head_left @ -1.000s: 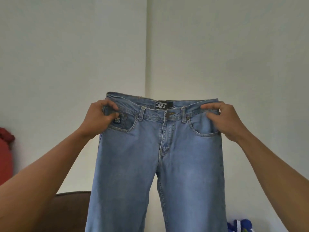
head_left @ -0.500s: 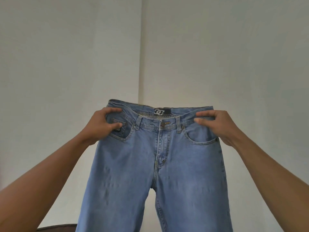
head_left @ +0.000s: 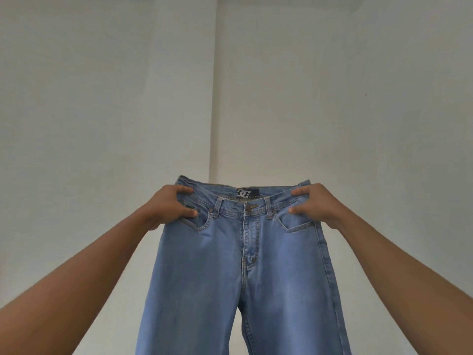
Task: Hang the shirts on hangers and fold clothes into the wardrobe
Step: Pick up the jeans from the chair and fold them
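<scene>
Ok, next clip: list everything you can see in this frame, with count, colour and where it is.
jeans: one pair, light blue denim, held up in mid-frame by the waistband, front facing the camera, legs hanging out of the bottom edge.
label: one, black with a white logo, inside the back of the waistband, centre.
walls: two, pale grey-white, behind the jeans, meeting in a vertical corner above the waistband.
left hand: one, grips the waistband at the pocket on the frame's left.
right hand: one, grips the waistband at the pocket on the frame's right.
left forearm: one, bare, from the lower left corner.
right forearm: one, bare, from the lower right corner.
</scene>
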Demonstrator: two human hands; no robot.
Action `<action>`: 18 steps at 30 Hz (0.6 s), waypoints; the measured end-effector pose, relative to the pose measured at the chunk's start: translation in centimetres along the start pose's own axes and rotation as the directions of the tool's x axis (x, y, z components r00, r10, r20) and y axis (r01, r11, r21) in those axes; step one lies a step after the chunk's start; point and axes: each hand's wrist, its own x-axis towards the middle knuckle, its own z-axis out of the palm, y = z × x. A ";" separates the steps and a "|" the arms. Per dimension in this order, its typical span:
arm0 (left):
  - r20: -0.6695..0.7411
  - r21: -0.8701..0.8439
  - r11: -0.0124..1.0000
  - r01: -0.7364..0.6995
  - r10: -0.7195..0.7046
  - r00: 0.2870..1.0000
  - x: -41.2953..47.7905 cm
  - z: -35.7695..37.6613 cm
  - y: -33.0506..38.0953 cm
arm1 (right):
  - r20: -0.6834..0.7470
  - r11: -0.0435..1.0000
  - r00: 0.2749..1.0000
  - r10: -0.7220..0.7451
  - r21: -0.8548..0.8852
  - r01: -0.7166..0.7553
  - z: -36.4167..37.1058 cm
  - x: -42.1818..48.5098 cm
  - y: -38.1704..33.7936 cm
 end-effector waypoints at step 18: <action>0.061 -0.164 0.914 -0.371 0.384 0.921 -0.7 6.1 11.4 | -0.013 0.908 0.991 -0.130 0.399 0.124 2.3 0.5 -10.2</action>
